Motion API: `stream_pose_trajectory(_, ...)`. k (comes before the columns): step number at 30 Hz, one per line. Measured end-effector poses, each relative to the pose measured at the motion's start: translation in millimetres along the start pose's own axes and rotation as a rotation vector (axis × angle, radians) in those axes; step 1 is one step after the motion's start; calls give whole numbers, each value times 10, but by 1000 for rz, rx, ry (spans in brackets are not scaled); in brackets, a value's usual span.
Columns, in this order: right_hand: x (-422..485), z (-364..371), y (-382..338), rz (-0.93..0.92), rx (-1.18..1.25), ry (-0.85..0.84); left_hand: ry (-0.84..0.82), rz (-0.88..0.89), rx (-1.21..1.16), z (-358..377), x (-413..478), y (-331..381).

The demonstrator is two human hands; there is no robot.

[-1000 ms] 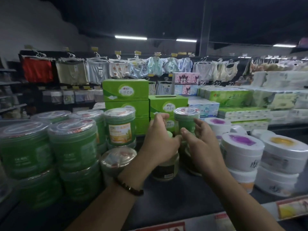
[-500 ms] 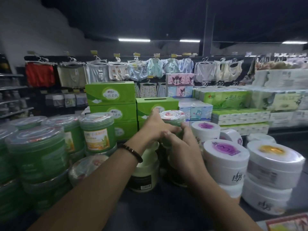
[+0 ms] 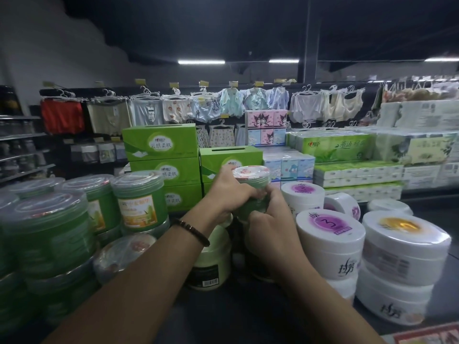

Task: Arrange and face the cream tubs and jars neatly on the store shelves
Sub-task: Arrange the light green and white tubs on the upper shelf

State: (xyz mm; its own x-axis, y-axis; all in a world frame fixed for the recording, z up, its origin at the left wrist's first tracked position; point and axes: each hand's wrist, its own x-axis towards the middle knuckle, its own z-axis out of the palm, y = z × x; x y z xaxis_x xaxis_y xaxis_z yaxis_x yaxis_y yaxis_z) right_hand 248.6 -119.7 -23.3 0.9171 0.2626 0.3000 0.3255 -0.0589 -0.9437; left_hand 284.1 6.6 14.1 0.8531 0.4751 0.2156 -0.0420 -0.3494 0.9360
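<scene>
Head view. Centre of shelf: small green jar [image 3: 252,181], clear lid, upright, raised above the neighbouring stock, in front of the green tissue boxes [image 3: 161,145].

Left hand [image 3: 228,192]: curled round the jar's left side, fingers wrapped across its front just below the lid. Dark bead bracelet [image 3: 192,230] on that wrist.

Right hand [image 3: 269,219]: closed on the jar's lower right side, fingers curled in toward the body, back of hand toward camera. Fingertips of the two hands touching or just apart at the jar's front; cannot tell which.

Jar between the two palms, lid clear above both grips, base hidden behind the right hand. Support under the jar: hidden, cannot tell.

Directly below the left hand: pale green jar [image 3: 213,259] with dark label band, standing on the dark shelf surface [image 3: 248,316].

Left of the grips: stacked large green tubs [image 3: 49,232] with clear lids. Among them, green tub with yellow-orange label [image 3: 139,204], label facing forward. Lower down, clear-lidded tub [image 3: 124,254] tilted toward camera.

Right of the grips: stacked purple-topped white tubs [image 3: 330,242] just beside the right hand; yellow-topped white tubs [image 3: 404,244] farther right.
</scene>
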Motion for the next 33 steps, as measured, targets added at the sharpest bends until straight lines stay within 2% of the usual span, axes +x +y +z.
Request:
stream_pose_trajectory(9,-46,65,23,-47,-41,43,53,50,48,-167,-200,140)
stream_pose_trajectory(17,-233,235,-61,-238,-113,87,191,145,201,-431,-607,290)
stream_pose_trajectory(23,-418,456,-183,-336,-170,125,247,186,227,-684,-875,320)
stream_pose_trajectory(33,-674,737,-327,-407,-88,117,339,208,274,-1152,-1257,263)
